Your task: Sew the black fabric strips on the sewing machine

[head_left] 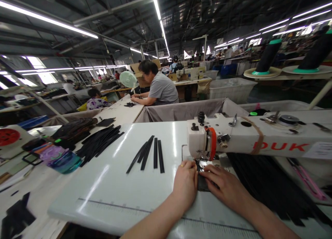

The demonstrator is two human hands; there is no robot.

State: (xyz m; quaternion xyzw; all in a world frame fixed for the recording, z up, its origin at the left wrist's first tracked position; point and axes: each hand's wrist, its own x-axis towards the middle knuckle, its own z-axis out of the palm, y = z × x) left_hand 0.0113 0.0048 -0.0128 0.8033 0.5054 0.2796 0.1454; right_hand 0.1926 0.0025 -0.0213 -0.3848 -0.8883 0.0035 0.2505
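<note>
A white sewing machine (203, 139) with an orange ring round its head stands before me. A small black strip piece (202, 183) lies under its presser foot area, mostly covered by my hands. My left hand (185, 180) is closed at the left of the needle, its curled fingertips pressed against the black piece. From the right, my right hand (224, 183) rests its outstretched, slightly parted fingers on the same piece. The needle tip is hidden. Several loose black strips (155, 152) lie on the pale machine table (109, 183), left of my hands.
A pile of long black strips (269, 187) and a pink-handled tool (308, 182) are at the right. More black strips (101, 142) and a purple-blue container (59, 158) sit on the left. Thread cones (268, 57) stand upper right. A co-worker (162, 85) leans over a table beyond.
</note>
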